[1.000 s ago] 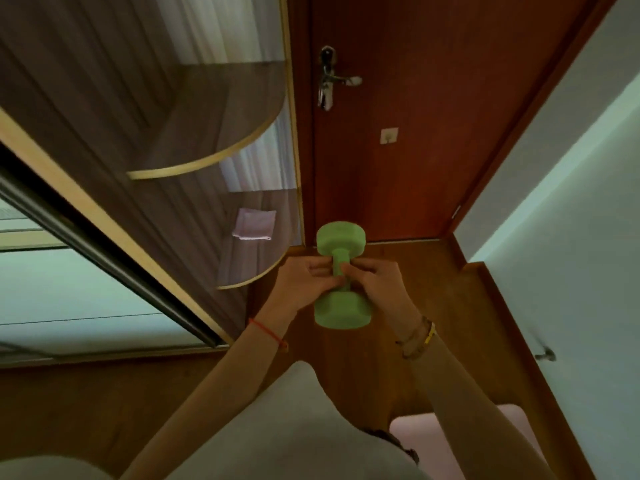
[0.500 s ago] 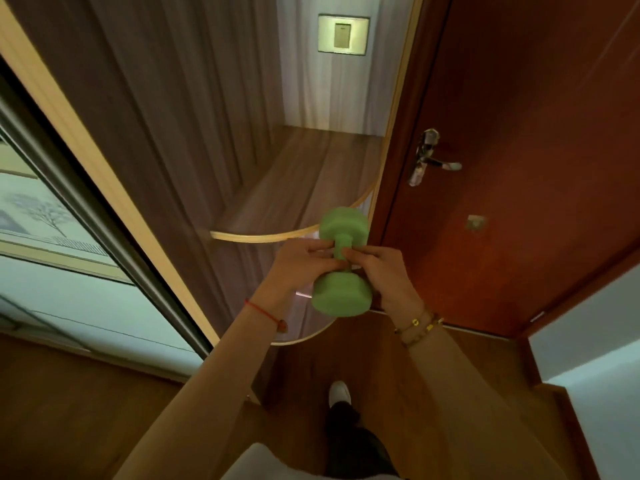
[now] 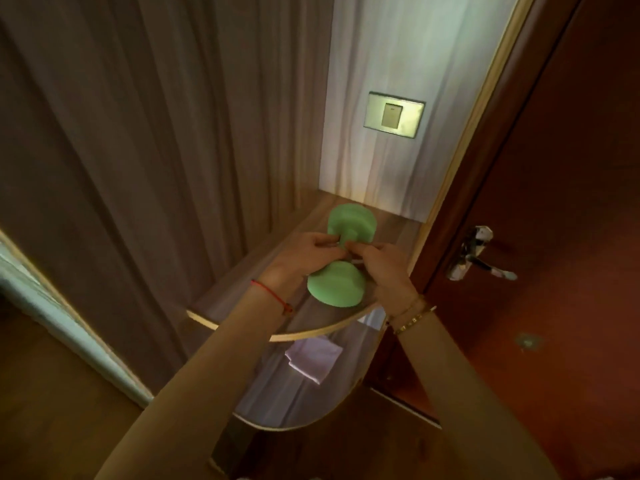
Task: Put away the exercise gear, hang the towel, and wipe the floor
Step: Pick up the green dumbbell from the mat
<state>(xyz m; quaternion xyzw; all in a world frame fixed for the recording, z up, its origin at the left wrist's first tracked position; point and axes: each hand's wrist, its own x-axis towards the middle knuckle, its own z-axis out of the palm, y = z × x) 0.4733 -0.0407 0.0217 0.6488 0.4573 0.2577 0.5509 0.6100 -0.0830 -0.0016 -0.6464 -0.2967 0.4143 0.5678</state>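
Observation:
A light green dumbbell [image 3: 337, 287] is held over the upper curved corner shelf [image 3: 242, 282], one head toward me, the other toward the back wall. My left hand [image 3: 304, 258] grips its handle from the left and my right hand [image 3: 384, 268] grips it from the right, fingertips meeting on the bar. Whether the dumbbell touches the shelf I cannot tell. A folded pale cloth [image 3: 313, 356] lies on the lower curved shelf [image 3: 294, 410] beneath.
A dark red door [image 3: 554, 202] with a metal lever handle [image 3: 478, 261] stands shut just right of the shelves. A wood-grain cabinet panel [image 3: 121, 168] rises on the left. A wall switch plate [image 3: 393, 114] sits above the shelf. Wooden floor lies below.
My view has risen and closed in on the shelves. Both hands have carried the dumbbell up from near floor level to over the upper shelf.

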